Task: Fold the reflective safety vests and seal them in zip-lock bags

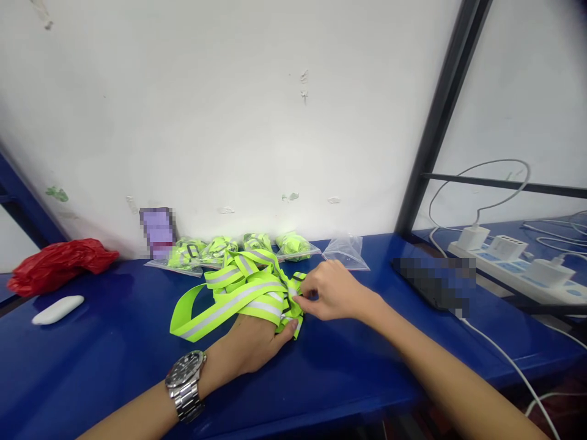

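Observation:
A loose bundle of neon yellow-green reflective strap [247,290] with silver stripes lies on the blue tabletop, one wide loop hanging out to the left. My left hand [259,342] reaches into the bundle from the front. Strap layers cover most of its fingers, while its thumb presses along the bundle's lower right edge. At the right end, near a small black buckle [287,304], my right hand [332,290] pinches the strap between thumb and curled fingers. A silver wristwatch [186,373] is on my left wrist.
Along the wall are several clear bags of folded reflective straps [293,244] and a transparent plastic bag [346,252]. A purple-screened phone [158,231] leans behind. Left: red plastic bag [64,263], white case [58,310]. Right: dark blurred device [431,282], cables, power strip [509,269].

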